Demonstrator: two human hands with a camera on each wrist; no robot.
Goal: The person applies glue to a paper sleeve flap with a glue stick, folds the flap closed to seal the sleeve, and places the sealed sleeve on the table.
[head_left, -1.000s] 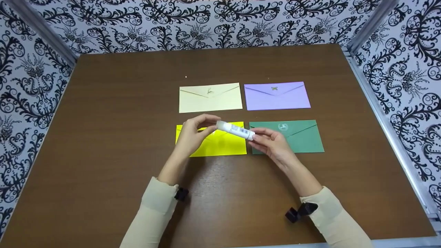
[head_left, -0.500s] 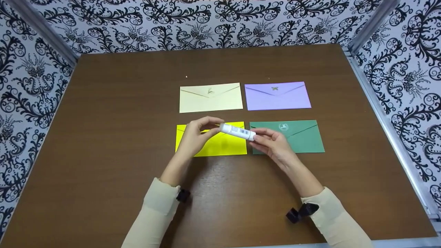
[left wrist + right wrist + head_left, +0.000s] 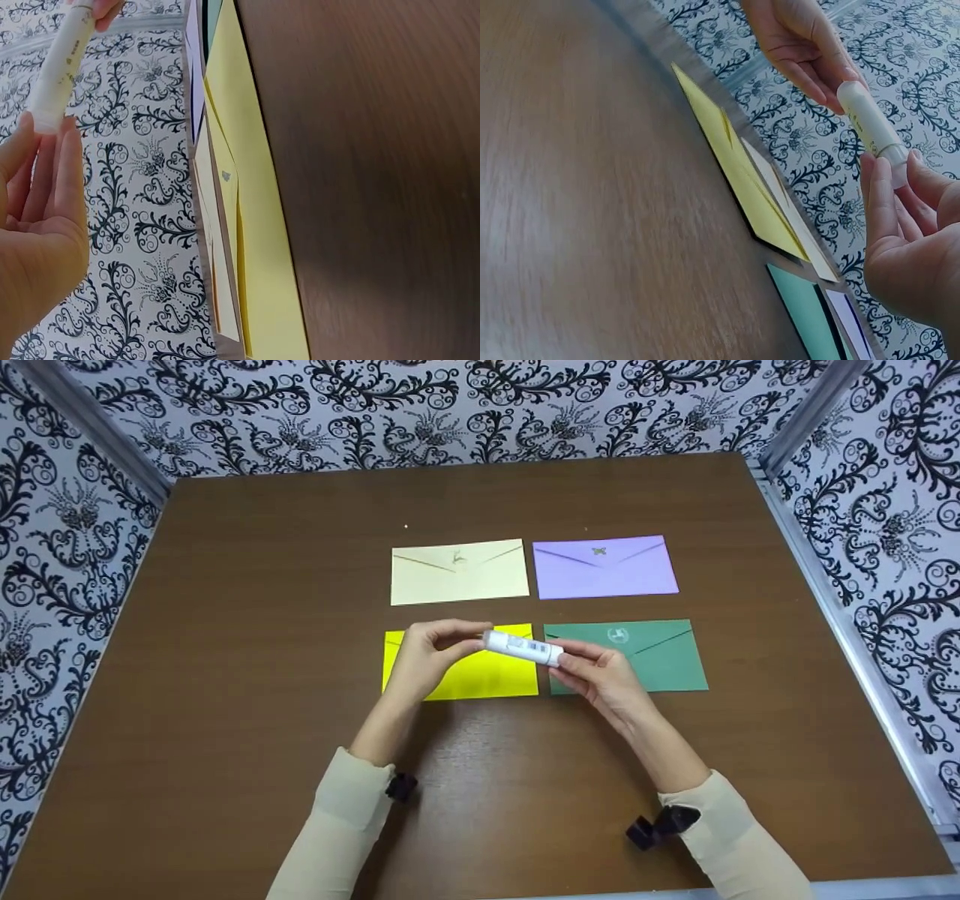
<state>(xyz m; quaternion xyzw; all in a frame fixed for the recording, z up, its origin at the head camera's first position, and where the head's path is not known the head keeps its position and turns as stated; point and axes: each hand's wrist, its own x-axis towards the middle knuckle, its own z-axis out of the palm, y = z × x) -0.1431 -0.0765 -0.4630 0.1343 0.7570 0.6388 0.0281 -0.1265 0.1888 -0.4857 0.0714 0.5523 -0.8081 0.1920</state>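
Note:
A white glue stick [image 3: 521, 648] with a printed label and barcode is held in the air between both hands, above the yellow envelope [image 3: 487, 679]. My right hand [image 3: 611, 682] grips its right end between thumb and fingers. At the other end, the thumb and fingertips of my left hand [image 3: 420, 664] pinch the tip. From the left wrist, the tube [image 3: 66, 60] shows its end between thumb and fingers. The right wrist view has the stick [image 3: 871, 124] slanting from one hand to the other. Part of the yellow envelope is hidden behind the left hand.
Also flat on the brown table [image 3: 225, 697] lie a cream envelope [image 3: 459, 581], a purple envelope [image 3: 606, 577] and a green envelope [image 3: 667, 664], in two rows with the yellow one. Patterned walls [image 3: 427, 412] border the table at the back and sides.
Both hands and the glue stick have shifted slightly to the right, the left hand more than the right. The stick's left end has dipped a little. The envelopes stay where they were.

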